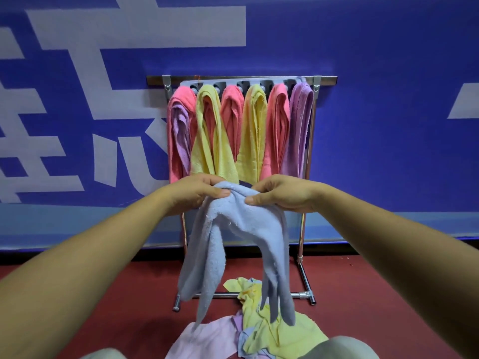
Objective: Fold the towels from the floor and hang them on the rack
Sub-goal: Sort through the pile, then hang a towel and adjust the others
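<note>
Left hand (pixel 193 194): thumb and fingers pinch the blue towel (pixel 241 229) at its top edge.
Right hand (pixel 285 195): same pinch, just beside the left.
Blue towel: bunched between both grips, two tails dangling below the fingers.
Rack (pixel 302 229): beyond the fingertips, draped with pink, yellow and purple hung towels (pixel 207 130).
Floor pile (pixel 274 332): yellow and lilac towels, well below the fingers.

One head-worn camera looks forward and down, closely facing the rack (pixel 228 80) and blue wall (pixel 388 125).

Left hand (pixel 194 190) and right hand (pixel 282 195) bare, forearms (pixel 103 244) too; pale grey trousers (pixel 344 348) at the knees.
</note>
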Motion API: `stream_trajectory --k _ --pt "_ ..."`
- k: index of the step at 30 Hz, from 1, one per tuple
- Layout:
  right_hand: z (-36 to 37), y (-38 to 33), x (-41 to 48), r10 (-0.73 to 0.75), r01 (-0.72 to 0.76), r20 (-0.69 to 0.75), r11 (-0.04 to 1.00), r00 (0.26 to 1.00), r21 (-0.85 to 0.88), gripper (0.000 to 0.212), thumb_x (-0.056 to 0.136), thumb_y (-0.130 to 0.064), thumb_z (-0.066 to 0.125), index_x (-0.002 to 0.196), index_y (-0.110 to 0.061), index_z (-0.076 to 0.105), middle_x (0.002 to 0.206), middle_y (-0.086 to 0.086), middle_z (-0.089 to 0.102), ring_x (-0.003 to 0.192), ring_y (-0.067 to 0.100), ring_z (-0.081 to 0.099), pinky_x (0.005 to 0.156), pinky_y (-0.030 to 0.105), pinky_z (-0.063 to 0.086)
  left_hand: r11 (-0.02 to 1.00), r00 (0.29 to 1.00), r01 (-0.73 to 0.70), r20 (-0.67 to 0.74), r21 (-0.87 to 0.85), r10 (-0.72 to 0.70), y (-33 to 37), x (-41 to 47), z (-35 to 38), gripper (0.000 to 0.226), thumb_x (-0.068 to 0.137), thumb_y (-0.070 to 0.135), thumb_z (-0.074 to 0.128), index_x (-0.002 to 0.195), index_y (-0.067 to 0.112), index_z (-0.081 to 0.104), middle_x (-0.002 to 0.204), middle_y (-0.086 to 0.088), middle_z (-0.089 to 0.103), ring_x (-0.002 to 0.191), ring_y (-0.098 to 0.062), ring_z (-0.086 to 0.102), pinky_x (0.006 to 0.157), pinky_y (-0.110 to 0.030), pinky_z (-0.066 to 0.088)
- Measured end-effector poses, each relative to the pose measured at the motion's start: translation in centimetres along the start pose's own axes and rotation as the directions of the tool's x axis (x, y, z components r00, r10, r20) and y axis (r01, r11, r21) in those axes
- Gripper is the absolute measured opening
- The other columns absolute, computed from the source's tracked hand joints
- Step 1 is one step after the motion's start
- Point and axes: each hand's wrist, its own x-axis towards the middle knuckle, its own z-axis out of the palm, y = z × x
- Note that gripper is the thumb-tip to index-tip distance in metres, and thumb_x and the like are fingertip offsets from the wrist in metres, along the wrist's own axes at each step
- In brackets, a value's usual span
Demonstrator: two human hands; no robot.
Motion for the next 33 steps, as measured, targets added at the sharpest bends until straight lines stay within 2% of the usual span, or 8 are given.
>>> stream_trajectory --k 6,9,12,17,23,28,30,33 --pt "-1.1 -0.1 -0.1 -0.092 0.105 -0.14 0.99 0.986 0.09 0.029 0.097 -0.011 0.061 0.111 0.014 0.065 0.106 0.019 0.072 0.093 0.019 0.069 0.079 0.024 0.052 0.983 0.999 0.043 -0.035 0.178 -0.038 -0.1 -0.6 -0.8 0.048 0.074 0.046 0.078 0.101 0.008 0.066 0.091 -0.012 0.068 0.084 -0.021 0.061 0.074 -0.032 0.043" --pt "-1.3 0.6 0.1 -0.09 0.113 -0.164 0.984 0.982 0.137 0.034 0.098 -0.011 0.06 0.111 0.021 0.058 0.107 0.03 0.067 0.095 0.027 0.065 0.086 0.033 0.052 0.989 0.998 0.051 -0.035 0.138 -0.046 -0.2 -0.7 -1.2 0.029 0.082 0.035 0.077 0.092 0.012 0.065 0.086 -0.011 0.068 0.08 -0.019 0.06 0.068 -0.027 0.045" --pt "-1.5 1.0 0.4 -0.073 0.096 -0.16 0.985 0.984 0.141 0.023 0.098 -0.009 0.059 0.106 0.013 0.059 0.098 0.02 0.067 0.089 0.026 0.065 0.08 0.033 0.052 0.998 0.999 0.032 -0.026 0.057 -0.03 0.0 -0.5 -1.5 0.02 0.084 0.031 0.074 0.085 0.012 0.067 0.08 0.0 0.064 0.074 -0.012 0.058 0.066 -0.022 0.042" --pt "-2.5 -0.6 1.1 -0.059 0.083 -0.166 0.986 0.984 0.144 0.03 0.099 -0.014 0.058 0.116 0.011 0.063 0.1 0.02 0.07 0.087 0.025 0.068 0.071 0.028 0.056 0.999 0.993 -0.049 -0.111 -0.001 0.049 1.6 1.0 -2.4 0.063 0.065 0.04 0.086 0.102 -0.007 0.063 0.095 -0.012 0.065 0.092 -0.024 0.057 0.09 -0.036 0.04" --pt "-6.4 -4.8 2.2 -0.119 0.137 -0.183 0.987 0.976 0.088 0.022 0.101 -0.015 0.055 0.085 -0.005 0.066 0.071 0.002 0.069 0.063 0.01 0.065 0.057 0.02 0.051 0.985 0.978 -0.138 -0.146 0.103 0.152 6.2 3.8 -4.6 0.056 0.078 0.031 0.074 0.106 -0.014 0.056 0.091 -0.011 0.06 0.086 -0.021 0.054 0.081 -0.032 0.04" --pt "-10.3 -8.0 4.2 -0.15 0.167 -0.255 0.985 0.955 0.046 0.025 0.102 -0.008 0.052 0.08 -0.003 0.062 0.064 -0.001 0.067 0.057 0.008 0.064 0.053 0.018 0.05 0.961 0.955 -0.166 -0.206 0.22 0.212 9.8 7.4 -7.1 0.011 0.093 0.014 0.064 0.084 0.008 0.062 0.073 0.004 0.06 0.068 -0.007 0.054 0.066 -0.022 0.039" --pt "-12.0 -9.1 5.6 -0.166 0.17 -0.308 0.985 0.937 -0.015 0.022 0.1 -0.01 0.058 0.079 -0.002 0.061 0.067 0.004 0.063 0.06 0.012 0.061 0.055 0.021 0.048 0.949 0.941 -0.184 -0.232 0.254 0.245 11.0 9.0 -8.6 0.013 0.095 0.011 0.061 0.082 0.013 0.062 0.069 0.01 0.062 0.066 -0.003 0.056 0.066 -0.021 0.04" --pt "-14.1 -10.8 8.3 -0.182 0.149 -0.388 0.982 0.904 -0.115 0.028 0.091 -0.021 0.07 0.093 0.007 0.063 0.084 0.015 0.059 0.078 0.027 0.054 0.068 0.037 0.042 0.942 0.923 -0.183 -0.28 0.282 0.263 12.5 11.1 -11.2 0.014 0.086 0.022 0.067 0.097 0.014 0.062 0.092 -0.005 0.063 0.085 -0.015 0.058 0.08 -0.03 0.042"
